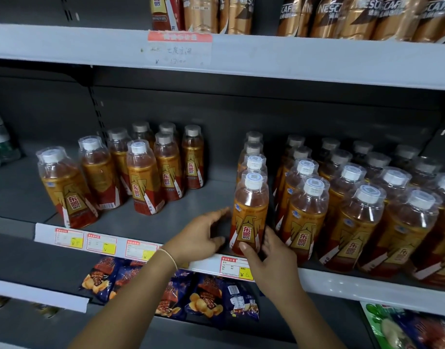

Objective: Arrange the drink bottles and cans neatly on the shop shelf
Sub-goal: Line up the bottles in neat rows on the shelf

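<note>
Amber drink fills the front bottle [250,212]; the right hand [274,260] has its grip wrapped round the base, the left hand [200,238] is slack alongside; rear bottles [254,138] murky.

left hand [203,238]: bare, thin pale cord bracelet [171,258] at wrist | right hand [269,260]: bare | forearms: unsleeved

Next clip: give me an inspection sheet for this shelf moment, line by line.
Surface: grey middle shelf, price tags along its front edge.
Job's things: front bottle upright at the edge, heading a single file; loose bottles left; tidy rows right.
Clutter: nothing seen.
Grippers: right hand grips the front bottle low down; left hand open beside it, contact unclear.
Cables: nothing seen.
Surroundings: coffee bottles above, snack bags below.
</note>
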Action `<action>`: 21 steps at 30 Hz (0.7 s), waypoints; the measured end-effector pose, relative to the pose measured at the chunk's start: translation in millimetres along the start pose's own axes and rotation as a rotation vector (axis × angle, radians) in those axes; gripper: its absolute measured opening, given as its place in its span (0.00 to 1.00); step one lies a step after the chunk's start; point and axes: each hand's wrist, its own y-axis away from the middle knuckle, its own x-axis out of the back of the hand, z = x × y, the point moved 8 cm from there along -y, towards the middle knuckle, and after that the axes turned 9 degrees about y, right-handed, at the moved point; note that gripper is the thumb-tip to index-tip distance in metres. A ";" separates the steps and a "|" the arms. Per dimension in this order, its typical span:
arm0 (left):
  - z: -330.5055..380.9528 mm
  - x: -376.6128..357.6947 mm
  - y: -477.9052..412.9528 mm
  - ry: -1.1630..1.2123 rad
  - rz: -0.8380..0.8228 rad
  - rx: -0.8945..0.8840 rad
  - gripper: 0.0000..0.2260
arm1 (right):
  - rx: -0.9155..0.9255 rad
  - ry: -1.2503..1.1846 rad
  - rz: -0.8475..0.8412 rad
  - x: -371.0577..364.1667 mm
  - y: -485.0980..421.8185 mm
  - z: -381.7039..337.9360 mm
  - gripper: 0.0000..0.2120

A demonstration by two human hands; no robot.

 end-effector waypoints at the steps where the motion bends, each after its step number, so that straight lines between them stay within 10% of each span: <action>1: -4.5 7.7 -5.5 0.100 0.024 0.030 0.30 | -0.020 0.009 -0.002 -1.2 -0.2 0.2 0.30; 8: -29.9 28.2 -83.2 0.614 0.372 0.188 0.23 | -0.092 0.118 0.076 -6.8 0.9 -7.1 0.46; 21: -9.6 -29.0 -140.3 1.313 0.059 0.263 0.30 | -0.134 -0.012 0.174 -12.1 13.1 -6.2 0.44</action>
